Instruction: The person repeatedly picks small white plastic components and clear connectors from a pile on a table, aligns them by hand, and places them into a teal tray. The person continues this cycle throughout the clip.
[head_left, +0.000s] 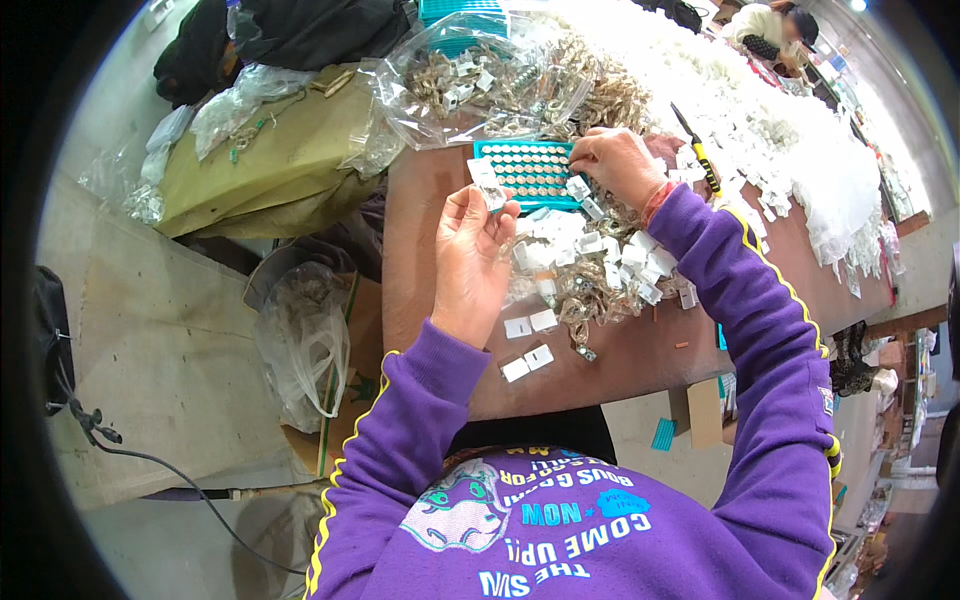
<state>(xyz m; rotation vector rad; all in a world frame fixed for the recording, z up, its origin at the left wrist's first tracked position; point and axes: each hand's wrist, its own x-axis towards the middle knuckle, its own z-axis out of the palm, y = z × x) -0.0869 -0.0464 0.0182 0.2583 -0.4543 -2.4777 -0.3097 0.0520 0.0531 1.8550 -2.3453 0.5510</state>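
My left hand (474, 245) pinches a small white card-like piece (484, 178) between thumb and fingers, by the left edge of a teal tray (515, 144). Rows of small round pale discs (525, 172) fill the tray. At its right edge my right hand (618, 165) is closed, fingertips pressed together; whatever they hold is too small or hidden to name. Just below the tray lies a heap of small white boxes or cards (570, 238), mixed with clear-wrapped brownish pieces (590, 300). Several flat white pieces (526, 363) rest nearer to me on the brown table (430, 300).
A cutter with a yellow-black handle (706, 168) lies right of my right hand. Behind the tray sits an open clear bag (400, 95) of brownish and white pieces. White pieces (740, 110) are piled high at the far right. Another person (765, 30) sits beyond.
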